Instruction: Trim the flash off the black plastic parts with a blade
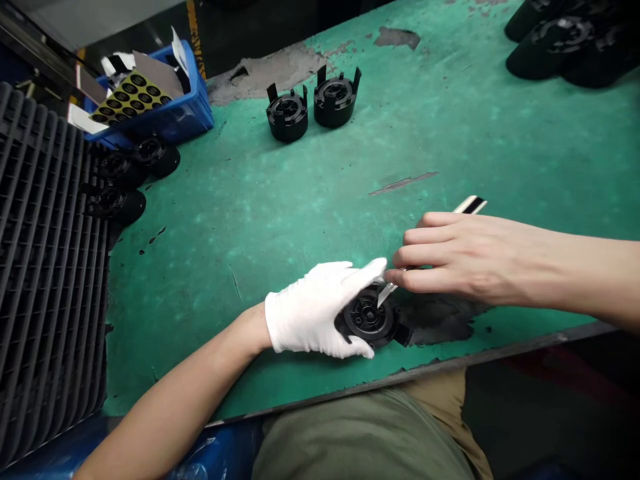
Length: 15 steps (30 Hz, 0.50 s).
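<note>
My left hand (320,310), in a white glove, grips a round black plastic part (370,317) near the front edge of the table. Ribs and a central hub show on the part's upward face, and a tab sticks out at its lower right. My bare right hand (445,257) is closed around a utility knife (470,205) with a pale handle and a dark stripe. The knife's blade points down and left, its tip at the inner ring of the black part, beside the hub. My right fingers hide the middle of the knife.
Two similar black parts (310,107) stand at the table's far side; several more lie left, near grey stacked racks (50,267). A blue bin (193,110) holds a yellow sticker sheet (133,97). Black cylinders (545,50) stand far right. The green tabletop (240,200) has worn patches.
</note>
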Each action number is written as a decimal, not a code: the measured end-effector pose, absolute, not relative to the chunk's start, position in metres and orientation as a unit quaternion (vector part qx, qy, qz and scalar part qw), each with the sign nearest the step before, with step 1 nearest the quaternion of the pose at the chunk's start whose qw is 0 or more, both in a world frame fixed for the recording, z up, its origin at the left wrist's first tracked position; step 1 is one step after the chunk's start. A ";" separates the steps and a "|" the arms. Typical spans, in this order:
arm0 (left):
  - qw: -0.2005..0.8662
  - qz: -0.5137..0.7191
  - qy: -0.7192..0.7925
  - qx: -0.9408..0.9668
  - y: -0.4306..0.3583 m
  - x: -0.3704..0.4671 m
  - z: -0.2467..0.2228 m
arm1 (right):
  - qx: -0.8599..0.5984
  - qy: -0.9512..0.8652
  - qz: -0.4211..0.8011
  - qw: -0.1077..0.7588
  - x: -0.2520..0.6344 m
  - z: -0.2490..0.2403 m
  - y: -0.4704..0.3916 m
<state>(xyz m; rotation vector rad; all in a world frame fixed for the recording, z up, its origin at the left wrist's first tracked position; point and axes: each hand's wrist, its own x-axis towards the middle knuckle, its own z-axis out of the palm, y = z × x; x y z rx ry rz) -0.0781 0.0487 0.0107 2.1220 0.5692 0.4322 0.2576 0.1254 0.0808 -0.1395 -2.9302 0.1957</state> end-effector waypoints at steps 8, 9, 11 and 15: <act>0.432 0.160 0.218 0.861 0.051 -0.077 0.015 | -0.017 -0.994 0.070 0.081 0.251 0.087 0.136; 0.434 0.158 0.217 0.860 0.052 -0.077 0.015 | -0.014 -0.994 0.072 0.078 0.250 0.087 0.137; 0.441 0.154 0.220 0.856 0.052 -0.076 0.017 | -0.008 -0.994 0.076 0.076 0.250 0.087 0.139; 0.447 0.141 0.229 0.853 0.052 -0.076 0.019 | 0.002 -0.993 0.087 0.078 0.248 0.087 0.142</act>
